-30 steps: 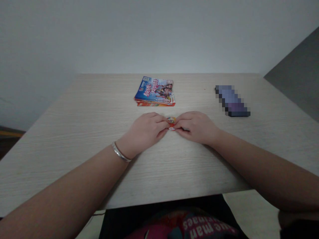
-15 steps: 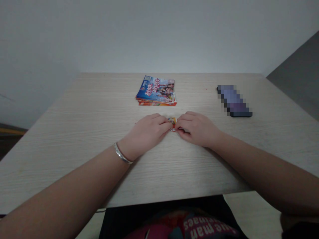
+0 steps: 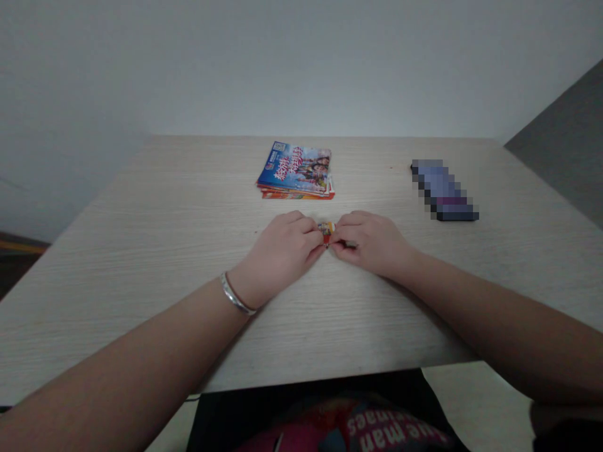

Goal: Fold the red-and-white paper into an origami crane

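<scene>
My left hand (image 3: 281, 251) and my right hand (image 3: 370, 242) rest side by side on the pale wooden table (image 3: 141, 251), fingers curled and pinched together. Between the fingertips sits a small folded piece of colourful paper (image 3: 326, 230), red and orange, mostly hidden by the fingers. Both hands grip it. A silver bracelet (image 3: 235, 295) circles my left wrist.
A short stack of colourful printed sheets (image 3: 296, 171) lies on the table beyond my hands. A dark, blurred-out flat object (image 3: 445, 189) lies at the right. The table's near edge runs just above my lap, and a plain wall stands behind the far edge.
The hands have pressed slightly closer together, so less of the folded paper shows. Nothing else has moved apart from a small shift of the view.
</scene>
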Action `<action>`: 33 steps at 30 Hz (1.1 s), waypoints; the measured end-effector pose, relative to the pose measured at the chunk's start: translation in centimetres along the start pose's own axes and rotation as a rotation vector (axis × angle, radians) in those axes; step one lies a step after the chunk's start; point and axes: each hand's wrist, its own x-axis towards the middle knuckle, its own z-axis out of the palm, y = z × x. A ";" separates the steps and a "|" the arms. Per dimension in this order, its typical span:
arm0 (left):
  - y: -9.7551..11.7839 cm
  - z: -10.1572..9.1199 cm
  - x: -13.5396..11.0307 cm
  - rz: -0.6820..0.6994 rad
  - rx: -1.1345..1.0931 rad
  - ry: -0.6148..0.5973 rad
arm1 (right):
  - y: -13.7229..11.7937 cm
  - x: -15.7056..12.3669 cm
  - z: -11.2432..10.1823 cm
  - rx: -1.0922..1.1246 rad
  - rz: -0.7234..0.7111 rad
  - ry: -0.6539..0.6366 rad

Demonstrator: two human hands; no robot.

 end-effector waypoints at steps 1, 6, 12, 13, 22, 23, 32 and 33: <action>0.2 0.0 0.0 -0.021 0.014 -0.002 | 0.1 0.1 0.1 0.054 0.022 0.007; 0.2 0.6 -0.1 -0.106 -0.121 0.055 | 0.6 0.3 0.6 0.285 0.112 -0.013; -0.7 1.6 0.0 -0.196 -0.354 0.087 | 0.5 0.3 0.6 0.298 0.282 -0.061; -0.8 1.6 0.0 -0.204 -0.363 0.079 | 0.4 0.3 0.6 0.292 0.313 -0.067; -0.7 1.4 0.2 -0.234 -0.308 0.040 | 0.2 0.5 0.8 0.342 0.405 -0.096; -0.7 1.3 0.2 -0.241 -0.311 0.034 | 0.2 0.5 0.8 0.340 0.404 -0.099; -0.6 1.4 0.3 -0.275 -0.382 0.061 | 0.4 0.4 1.0 0.333 0.378 -0.087; -0.7 1.4 0.4 -0.275 -0.389 0.058 | 0.4 0.4 1.1 0.338 0.375 -0.083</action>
